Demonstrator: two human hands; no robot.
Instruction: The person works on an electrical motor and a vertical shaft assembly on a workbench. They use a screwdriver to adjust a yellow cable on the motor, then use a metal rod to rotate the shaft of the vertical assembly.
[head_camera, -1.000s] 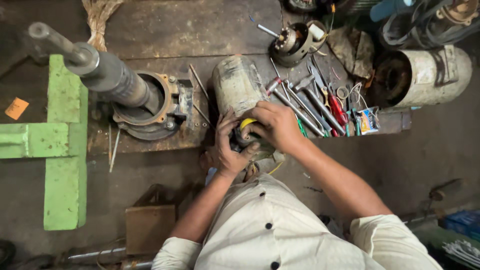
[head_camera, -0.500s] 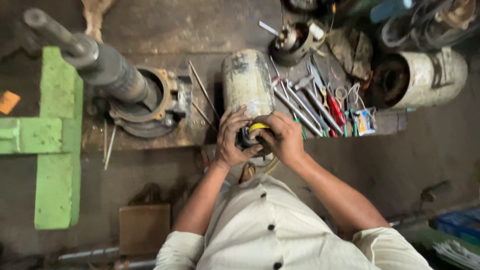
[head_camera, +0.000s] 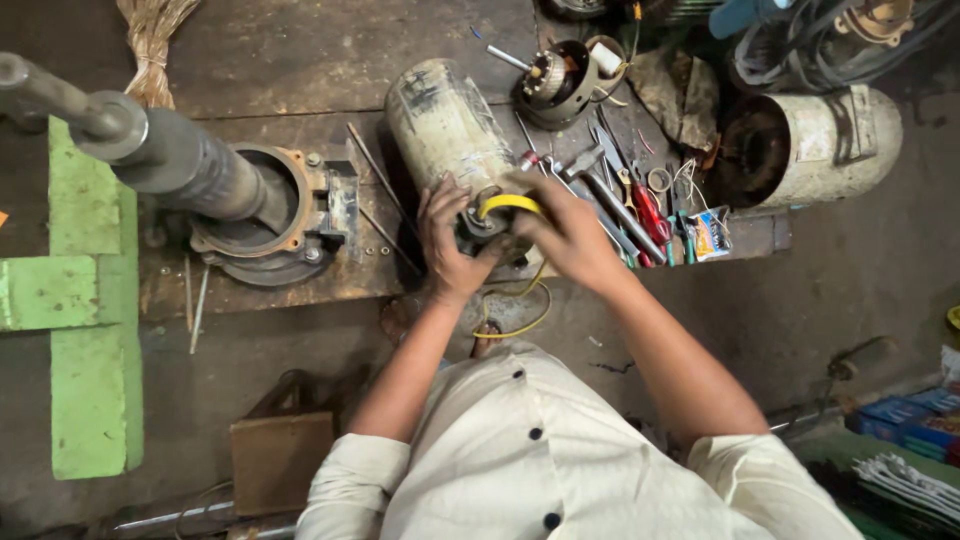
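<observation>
A worn cream-coloured motor cylinder (head_camera: 446, 122) lies on the dark wooden bench (head_camera: 290, 60), its open end facing me. My left hand (head_camera: 448, 240) clasps the left side of that end. My right hand (head_camera: 565, 228) covers the right side, fingers closed around a yellow wire (head_camera: 507, 203) that arches over the opening. The wire's loose end hangs below the bench edge in a loop (head_camera: 522, 318). The inside of the motor end is mostly hidden by my hands.
A long steel shaft with a round flanged housing (head_camera: 262, 215) sits at left beside a green frame (head_camera: 75, 290). Pliers and screwdrivers (head_camera: 625, 210) lie right of the motor. Behind them are a small rotor assembly (head_camera: 560, 75) and a large white motor casing (head_camera: 815, 145).
The view has shifted slightly. My hands stay on the motor's end, and the yellow wire now shows more clearly arched between them.
</observation>
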